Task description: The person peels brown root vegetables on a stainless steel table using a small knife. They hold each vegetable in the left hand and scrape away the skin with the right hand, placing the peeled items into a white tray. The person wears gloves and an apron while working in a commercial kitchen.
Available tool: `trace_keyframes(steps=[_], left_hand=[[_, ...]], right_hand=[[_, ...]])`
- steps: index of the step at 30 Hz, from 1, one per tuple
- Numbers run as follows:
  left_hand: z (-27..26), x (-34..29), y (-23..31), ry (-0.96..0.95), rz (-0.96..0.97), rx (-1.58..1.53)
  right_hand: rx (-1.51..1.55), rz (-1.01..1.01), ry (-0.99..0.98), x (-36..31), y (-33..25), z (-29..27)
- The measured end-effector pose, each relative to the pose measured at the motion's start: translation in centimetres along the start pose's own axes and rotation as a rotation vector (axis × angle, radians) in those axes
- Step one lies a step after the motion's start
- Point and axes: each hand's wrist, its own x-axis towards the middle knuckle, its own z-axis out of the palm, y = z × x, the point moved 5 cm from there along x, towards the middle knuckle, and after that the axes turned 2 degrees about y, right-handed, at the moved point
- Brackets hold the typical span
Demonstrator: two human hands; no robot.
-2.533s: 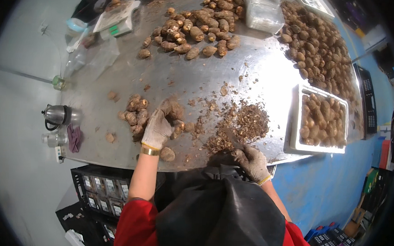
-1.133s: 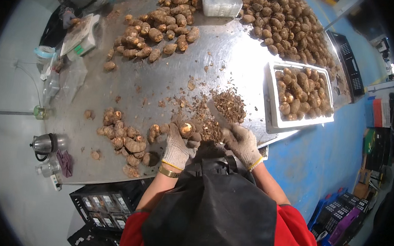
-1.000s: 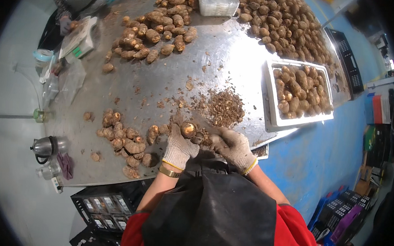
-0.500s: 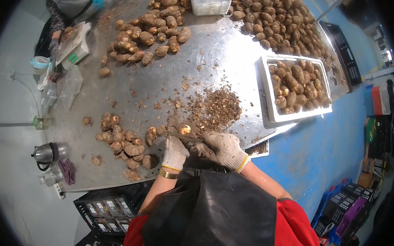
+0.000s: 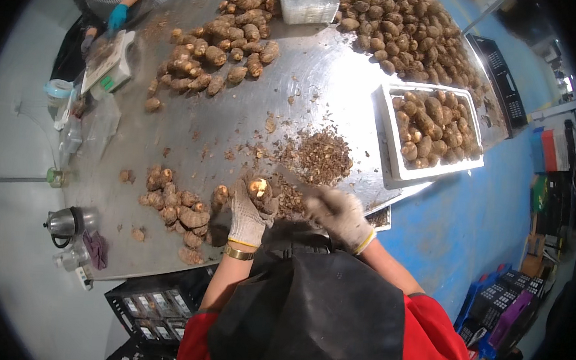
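Note:
In a white knit glove, my left hand is closed round a brown taro whose pale cut end faces up. My right hand, gloved alike and smeared by motion, grips a knife; its dark blurred blade points toward the taro, a little apart from it. Beyond the hands, a heap of brown peelings lies on the metal table. Left of my left hand is a small pile of taros, some with trimmed pale ends.
A white foam box of taros stands at the right edge. Larger taro piles and clear plastic trays lie farther back. At far left, a co-worker's blue-gloved hand is above a scale. A kettle sits left.
My left hand has tilted the taro and shifted slightly left, so its cut end shows more. My right hand with the knife has moved right, away from it. The co-worker's blue-gloved hand moved toward the scale.

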Motion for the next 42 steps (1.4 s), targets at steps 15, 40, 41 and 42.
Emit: trace_keyframes(steps=[15, 40, 41, 42], left_hand=[[0.1, 0.0, -1.1, -0.174, -0.204, -0.135], [-12.2, 8.8, -4.5, -0.209, 0.636, 1.381], [-11.3, 8.0, -4.0, -0.170, 0.562, 0.993], [-5.0, 3.5, -2.6, -0.183, 0.359, 0.746]], right_hand=[[-0.038, 0.210, 0.079, 0.7, 2.0, -2.5], [-0.157, -0.058, -0.041, 0.2, -1.9, 1.1], [-0.108, 0.014, -0.005, 0.3, -0.8, 1.2], [-0.059, 0.096, 0.046, 0.3, 0.9, 0.8]])
